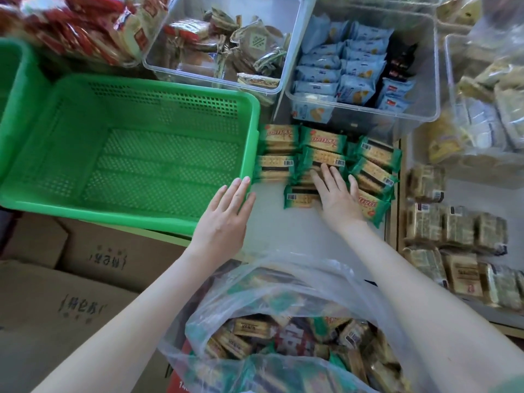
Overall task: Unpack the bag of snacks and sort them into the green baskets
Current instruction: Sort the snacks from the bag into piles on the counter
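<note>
Bag of snacks (283, 321) sits open at the bottom of view, closest to the person, heaped with crackers in mixed wrappers, so most of the unpacking looks left to do. A batch of green-wrapped packets (323, 140) lies in loose rows on the table (272, 219) just right of the green basket (158, 171), the leftmost ones against its right wall. Basket is empty with its mesh floor bare, nothing sorted in yet. A second green basket (8, 66) shows only a corner at far left, contents hidden. Right hand (337, 194) rests flat on the packets, fingers spread, gripping nothing. Left hand (224, 219) is flat too, fingers straight, tips at the basket's near right corner, contact unclear. Early stage by my read: packets out, none binned. Clear tubs (363, 109) behind hold other snacks
</note>
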Action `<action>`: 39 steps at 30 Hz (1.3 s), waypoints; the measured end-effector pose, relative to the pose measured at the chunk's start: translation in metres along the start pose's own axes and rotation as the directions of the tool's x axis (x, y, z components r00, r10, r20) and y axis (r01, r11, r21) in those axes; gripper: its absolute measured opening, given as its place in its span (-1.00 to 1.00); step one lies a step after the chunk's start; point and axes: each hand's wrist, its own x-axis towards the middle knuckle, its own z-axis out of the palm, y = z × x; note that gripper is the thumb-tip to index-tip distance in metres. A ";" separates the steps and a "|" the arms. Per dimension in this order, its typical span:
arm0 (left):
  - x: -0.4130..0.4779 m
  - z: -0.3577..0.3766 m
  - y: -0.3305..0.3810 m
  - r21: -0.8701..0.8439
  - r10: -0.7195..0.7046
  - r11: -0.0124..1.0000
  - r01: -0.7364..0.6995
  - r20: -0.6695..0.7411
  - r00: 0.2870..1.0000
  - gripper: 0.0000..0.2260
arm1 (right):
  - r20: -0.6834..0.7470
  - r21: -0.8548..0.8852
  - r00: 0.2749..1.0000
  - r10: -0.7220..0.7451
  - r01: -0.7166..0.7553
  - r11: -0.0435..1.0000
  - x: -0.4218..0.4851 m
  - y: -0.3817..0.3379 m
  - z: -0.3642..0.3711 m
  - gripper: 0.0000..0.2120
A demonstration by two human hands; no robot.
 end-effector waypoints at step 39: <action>-0.114 -0.031 0.011 -0.132 0.235 0.960 -0.247 -0.100 0.967 -0.60 | -0.313 0.514 0.933 -0.175 0.322 0.795 -0.205 -0.105 -0.023 -0.58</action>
